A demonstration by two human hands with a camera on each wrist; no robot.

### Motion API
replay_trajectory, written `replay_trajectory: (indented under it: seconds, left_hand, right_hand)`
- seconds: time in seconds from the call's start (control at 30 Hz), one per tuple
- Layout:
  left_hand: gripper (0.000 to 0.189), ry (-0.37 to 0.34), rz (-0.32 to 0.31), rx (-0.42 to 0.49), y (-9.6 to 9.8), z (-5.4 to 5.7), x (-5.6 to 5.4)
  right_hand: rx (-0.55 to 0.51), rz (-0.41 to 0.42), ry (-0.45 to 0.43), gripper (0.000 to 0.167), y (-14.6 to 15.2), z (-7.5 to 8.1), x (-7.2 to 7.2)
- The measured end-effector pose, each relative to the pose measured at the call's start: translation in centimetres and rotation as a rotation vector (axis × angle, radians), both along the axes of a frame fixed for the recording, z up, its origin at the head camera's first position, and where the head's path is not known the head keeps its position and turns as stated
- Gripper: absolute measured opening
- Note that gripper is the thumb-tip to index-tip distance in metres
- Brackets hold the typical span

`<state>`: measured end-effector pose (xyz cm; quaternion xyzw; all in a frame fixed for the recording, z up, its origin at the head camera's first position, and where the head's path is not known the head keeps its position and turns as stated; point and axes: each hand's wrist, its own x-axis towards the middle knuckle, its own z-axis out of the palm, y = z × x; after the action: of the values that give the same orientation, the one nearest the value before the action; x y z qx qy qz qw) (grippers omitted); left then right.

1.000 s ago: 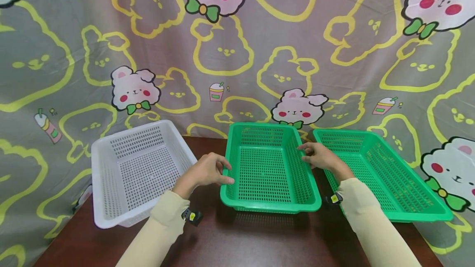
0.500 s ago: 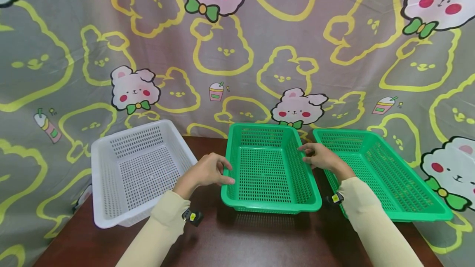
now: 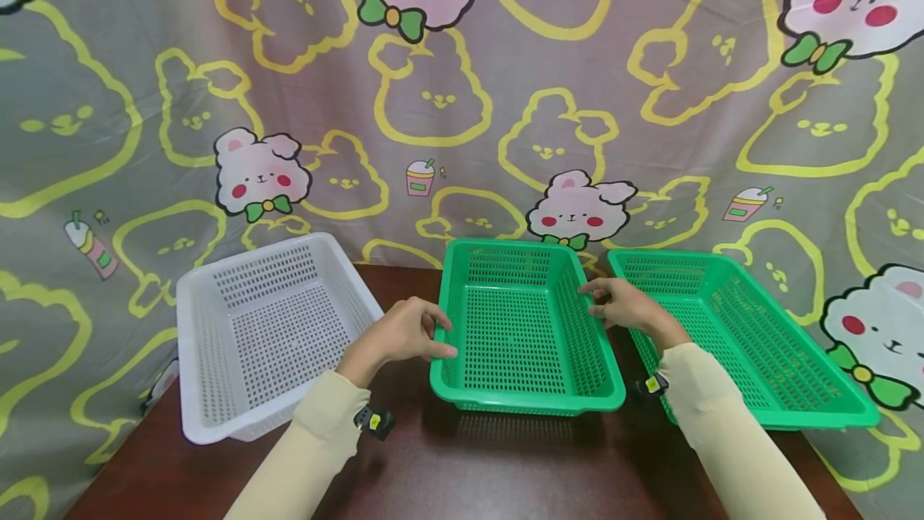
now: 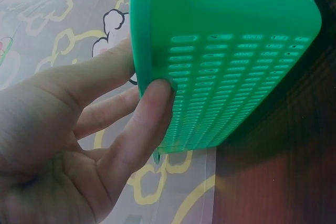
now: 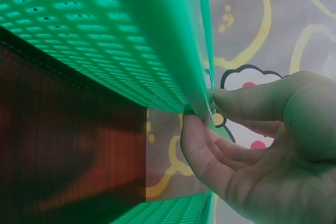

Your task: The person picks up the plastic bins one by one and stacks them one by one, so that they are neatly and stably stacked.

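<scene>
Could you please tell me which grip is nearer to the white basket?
Left. The left grip holds the middle green basket by the side facing the white basket; the right grip holds it by the opposite side, farther away.

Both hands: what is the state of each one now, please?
Left hand: holding the middle green basket on its left side.
Right hand: holding the same basket on its right side.
</scene>
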<state>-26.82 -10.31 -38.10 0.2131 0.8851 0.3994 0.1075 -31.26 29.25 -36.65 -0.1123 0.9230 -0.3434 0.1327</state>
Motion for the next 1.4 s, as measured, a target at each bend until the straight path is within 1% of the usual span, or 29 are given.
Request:
replay_trajectory:
  seconds: [0.2, 0.47, 0.83, 1.13, 1.4]
  left_hand:
    - [0.04, 0.003, 0.013, -0.012, -0.02, 0.05, 0.18]
    - [0.041, -0.003, 0.021, 0.0, -0.04, 0.16, 0.36]
    - [0.044, 0.003, -0.006, 0.009, -0.34, 0.04, 0.34]
    - [0.04, 0.001, -0.033, 0.015, -0.67, 0.24, 0.32]
    - [0.036, -0.015, -0.016, 0.025, -0.7, 0.13, 0.49]
  right_hand:
    - [0.013, 0.001, 0.005, 0.046, -0.12, 0.09, 0.05]
    - [0.02, 0.013, 0.024, 0.046, -0.24, 0.08, 0.0]
    - [0.024, 0.02, 0.018, 0.046, -0.27, 0.1, -0.12]
    - [0.028, 0.018, 0.001, 0.046, -0.37, 0.48, -0.07]
    - [0.03, 0.019, 0.014, 0.046, -0.34, 0.21, -0.17]
